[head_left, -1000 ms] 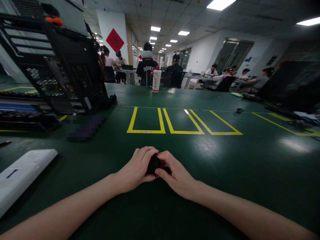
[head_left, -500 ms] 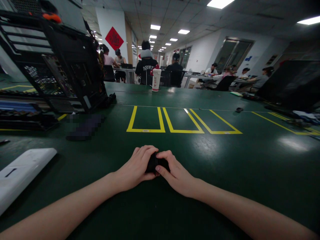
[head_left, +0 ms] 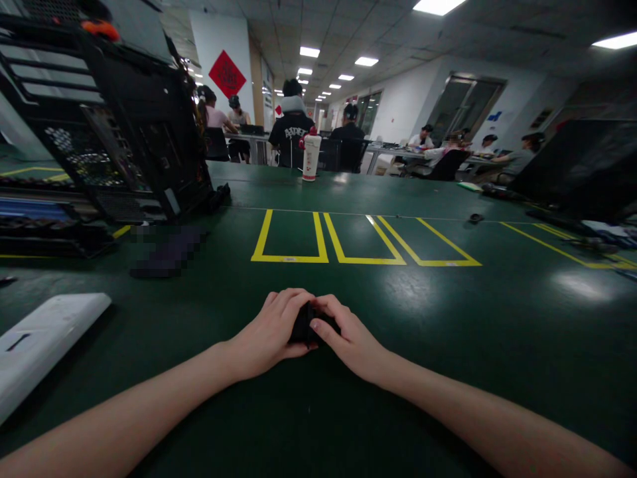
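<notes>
So both hands are together right at the front middle of the dark green, smooth worktop (head_left: 462,332), with bare forearms coming in from the lower corners. Between them is a small, dark black object (head_left: 300,325). Fingers cover a lot of it, so I can't tell exactly what it is. The left hand (head_left: 279,325) has its grip wrapped around the left side, fingers over the top and thumb along the near side. The right hand (head_left: 346,338) has its grip closed on the right side, thumb in front and a bent index finger up top, fingertips close to the other hand's.

Just beyond the hands there are three yellow tape outlines (head_left: 372,261) in a row. Off to the left, near the edge of view, lies a long white slab with rounded corners and a dark slot (head_left: 50,345). Behind that is a dark purple flat thing (head_left: 169,252), all pixelated, then a big black metal computer case with its innards exposed (head_left: 144,133). A tall off-white cup with a red top (head_left: 311,159) stands upright toward the far edge, and a small black round piece (head_left: 476,218) sits further right. Beyond the worktop, several people are seated at other tables.
</notes>
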